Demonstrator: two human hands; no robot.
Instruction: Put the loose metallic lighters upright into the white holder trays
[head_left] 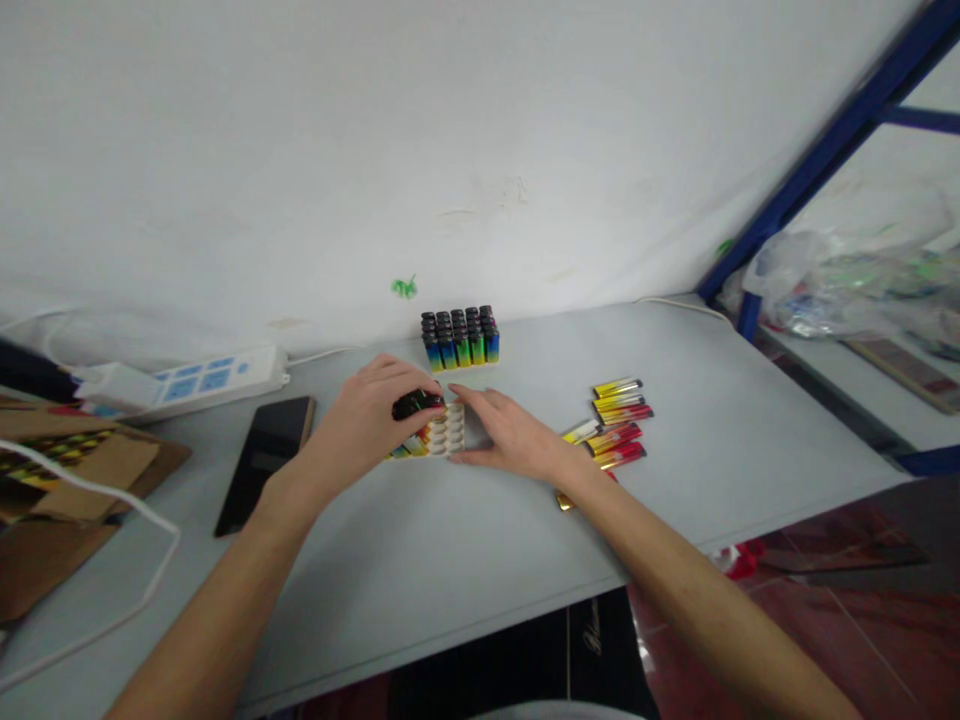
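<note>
In front of me on the grey table lies a white tray [452, 432] with rows of oval holes. Its right part shows bare holes, while lighters stand in the part beneath my left hand. My left hand [367, 410] curls round a group of black-topped lighters [417, 403] over the tray's left side. How many it holds is hidden by the fingers. At the tray's right end, my right hand [510, 430] grips it between thumb and fingers. Several yellow, red and white lighters [619, 437] lie loose to the right, some partly behind my right forearm.
Against the wall stands a block of blue-green lighters [461, 340]. A phone [266, 460] and a white power strip [217, 380] are to the left. An open cardboard box [97, 460] holds more lighters, with a white cable [161, 570] across it. Blue metal framing [810, 160] rises at right.
</note>
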